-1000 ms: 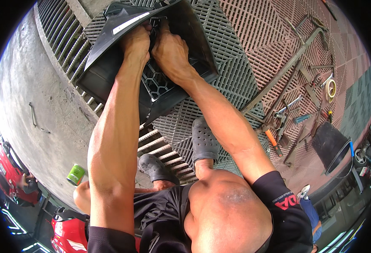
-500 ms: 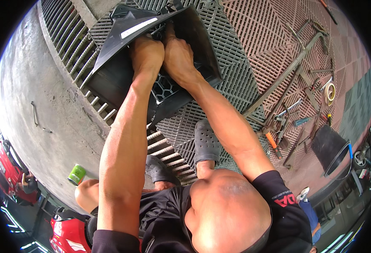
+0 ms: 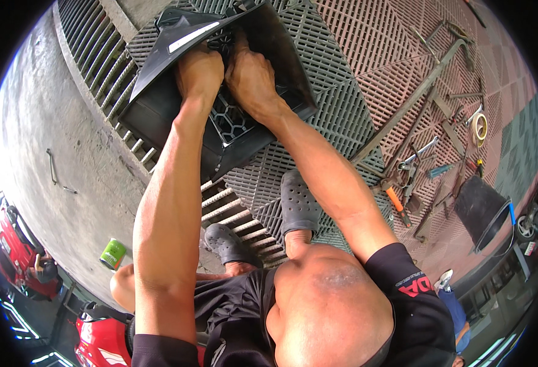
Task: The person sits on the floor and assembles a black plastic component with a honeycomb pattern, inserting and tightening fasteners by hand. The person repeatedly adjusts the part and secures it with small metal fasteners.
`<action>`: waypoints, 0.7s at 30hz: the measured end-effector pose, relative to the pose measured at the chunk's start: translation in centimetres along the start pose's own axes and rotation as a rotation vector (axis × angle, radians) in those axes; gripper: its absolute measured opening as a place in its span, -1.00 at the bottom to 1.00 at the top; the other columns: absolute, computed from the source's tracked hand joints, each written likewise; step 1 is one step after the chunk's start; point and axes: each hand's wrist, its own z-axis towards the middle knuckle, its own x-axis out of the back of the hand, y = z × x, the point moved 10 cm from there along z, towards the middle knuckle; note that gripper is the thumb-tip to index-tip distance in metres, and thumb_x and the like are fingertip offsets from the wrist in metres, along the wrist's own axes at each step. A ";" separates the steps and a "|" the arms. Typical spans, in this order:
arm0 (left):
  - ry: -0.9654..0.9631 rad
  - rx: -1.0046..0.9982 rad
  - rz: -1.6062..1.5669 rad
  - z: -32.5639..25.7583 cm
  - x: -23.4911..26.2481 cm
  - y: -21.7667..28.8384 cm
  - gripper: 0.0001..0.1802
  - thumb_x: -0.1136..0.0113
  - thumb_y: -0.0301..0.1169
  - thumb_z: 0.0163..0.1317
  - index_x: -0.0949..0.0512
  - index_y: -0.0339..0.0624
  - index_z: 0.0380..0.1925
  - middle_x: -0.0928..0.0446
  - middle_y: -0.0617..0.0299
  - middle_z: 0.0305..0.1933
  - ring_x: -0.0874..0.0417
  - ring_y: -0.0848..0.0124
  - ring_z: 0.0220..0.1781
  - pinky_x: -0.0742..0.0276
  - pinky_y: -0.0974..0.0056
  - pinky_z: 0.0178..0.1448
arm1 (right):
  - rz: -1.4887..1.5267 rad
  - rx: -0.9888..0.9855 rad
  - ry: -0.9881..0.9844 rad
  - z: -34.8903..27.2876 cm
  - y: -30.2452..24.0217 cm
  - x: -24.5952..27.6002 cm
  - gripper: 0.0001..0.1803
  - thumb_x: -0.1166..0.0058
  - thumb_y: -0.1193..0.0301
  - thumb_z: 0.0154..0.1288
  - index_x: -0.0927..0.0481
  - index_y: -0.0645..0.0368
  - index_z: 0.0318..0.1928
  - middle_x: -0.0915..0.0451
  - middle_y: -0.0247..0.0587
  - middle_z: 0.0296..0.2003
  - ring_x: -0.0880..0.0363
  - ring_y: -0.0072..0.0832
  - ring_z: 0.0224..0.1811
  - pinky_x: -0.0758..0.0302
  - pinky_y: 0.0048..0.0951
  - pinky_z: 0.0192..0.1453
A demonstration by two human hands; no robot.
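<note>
A black plastic housing [image 3: 275,37] with a white label strip [image 3: 194,37] and a honeycomb grille [image 3: 231,124] lies tilted at the top of the view, its hollow side toward me. Both my hands reach inside it, side by side. My left hand [image 3: 199,73] is closed with its knuckles up; the fingertips and whatever they grip are hidden. Beside it, my right hand [image 3: 250,76] stretches its index finger toward the far inner wall while the other fingers curl under. What these curled fingers hold, if anything, cannot be seen.
Under the housing are slatted floor tiles [image 3: 336,116] and a metal drain grate [image 3: 113,76]. On the right lie an orange-handled hammer [image 3: 396,202], a long bar [image 3: 409,104], a tape roll [image 3: 479,126], several tools and a black bucket [image 3: 478,208]. A green can [image 3: 112,252] stands left.
My hands and the housing have shifted slightly left and upward in the view. Both hands stay inside the housing, with the right index finger still extended.
</note>
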 end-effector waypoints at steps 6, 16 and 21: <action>-0.006 0.305 -0.390 4.8 -4.2 -7.3 -0.68 -0.05 -0.31 0.46 -0.58 -0.25 0.08 -0.63 0.13 -0.06 -0.59 0.31 -0.09 -0.51 0.19 0.00 | -0.035 -0.014 -0.036 0.1 -0.8 -0.6 -0.27 -0.01 0.55 0.24 -0.24 0.56 0.44 -0.70 0.37 -0.32 -0.75 0.23 -0.23 -0.67 0.13 -0.04; 0.280 0.002 -0.185 3.1 -2.4 -3.2 -0.62 0.00 -0.32 0.47 -0.58 -0.29 0.14 -0.68 0.01 0.10 -0.69 0.16 0.08 -0.57 0.12 0.18 | -0.080 -0.021 -0.074 0.1 -0.5 -1.0 -0.15 -0.06 0.52 0.24 -0.10 0.56 0.51 -0.71 0.37 -0.27 -0.75 0.26 -0.22 -0.67 0.13 -0.04; 0.038 0.174 -0.114 0.6 -2.6 -2.6 -0.55 -0.10 -0.37 0.31 -0.56 -0.44 0.12 -0.58 -0.33 0.22 -0.61 -0.17 0.27 -0.52 -0.05 0.33 | -0.107 -0.017 -0.105 0.1 0.0 -1.1 -0.15 -0.03 0.50 0.28 -0.05 0.57 0.52 -0.70 0.41 -0.24 -0.73 0.28 -0.18 -0.65 0.15 -0.02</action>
